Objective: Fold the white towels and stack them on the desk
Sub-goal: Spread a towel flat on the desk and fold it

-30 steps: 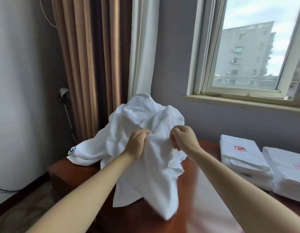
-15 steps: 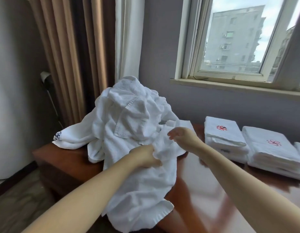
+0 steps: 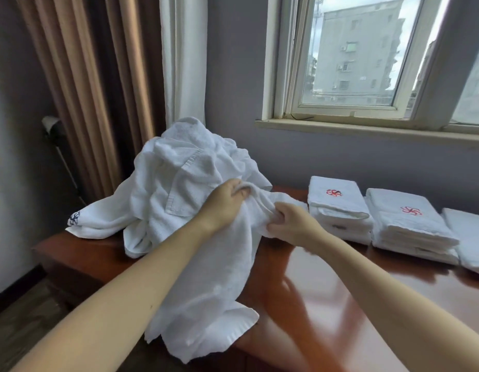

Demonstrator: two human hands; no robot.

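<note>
Left grip [image 3: 222, 202] curled round a bunched fold of towel [image 3: 219, 277], fingers closed over the cloth. Right grip [image 3: 292, 224] just beside it on the right, fingers curled too, pinching a crumpled edge of the same towel. Between the two grips, a short twisted span of cloth.

Below them, hanging toward the near edge of the counter [image 3: 340, 304], the rest of that towel, with its hemmed end draped over the edge.

Behind and left of the left grip, touching it, a tall heap [image 3: 179, 178] of loose white towels on the counter, with one stitched hem showing near the top. Far left, an end trailing out of the heap, marked with a blue emblem [image 3: 73, 218].

Right of the right grip, near it, a folded stack [image 3: 337, 210] with a red emblem [image 3: 334, 193] on top. Just beyond that, a second stack [image 3: 407, 232], likewise marked in red. Farther right, cut by the frame edge, more folded cloth [image 3: 471, 237].

Under the right forearm, bare glossy reddish wood.

Above and behind the grips, a brown curtain [image 3: 98, 89], a white curtain [image 3: 183, 63], grey wall and a window [image 3: 353, 55] with a pale building outside.
</note>
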